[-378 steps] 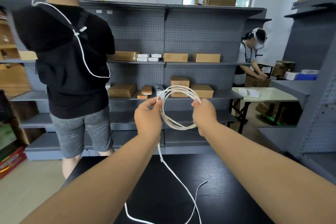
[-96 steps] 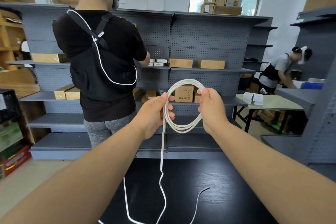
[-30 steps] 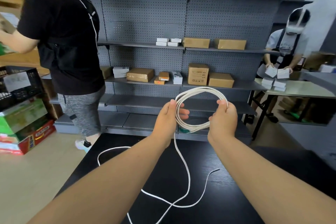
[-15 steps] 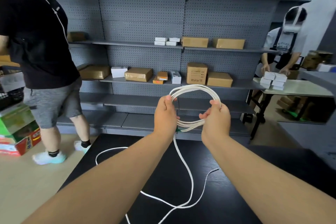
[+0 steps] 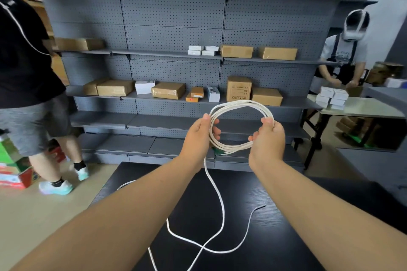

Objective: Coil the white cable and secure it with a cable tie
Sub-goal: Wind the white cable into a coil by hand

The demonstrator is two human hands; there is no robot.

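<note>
A white cable (image 5: 239, 105) forms a round coil of several loops, held up in front of me above the black table (image 5: 275, 237). My left hand (image 5: 199, 137) grips the coil's left side between thumb and fingers. On the coil's right side, my right hand (image 5: 267, 141) holds the loops with curled fingers. A loose length of the cable (image 5: 217, 189) hangs from the coil's bottom down to the table, where it lies in a crossing loop with its free end (image 5: 263, 206) at the right. A small green piece shows at the coil's bottom. No cable tie is visible.
Grey pegboard shelving (image 5: 176, 35) with cardboard and white boxes stands behind the table. A person in black top and grey shorts (image 5: 26, 86) stands at the left beside coloured boxes (image 5: 13, 169). Another person (image 5: 345, 57) works at a pale table (image 5: 363, 108) at the right.
My right hand has shifted up and outward, so the coil has widened. The loose cable on the table has shifted slightly. The person at the left has stepped further left.
</note>
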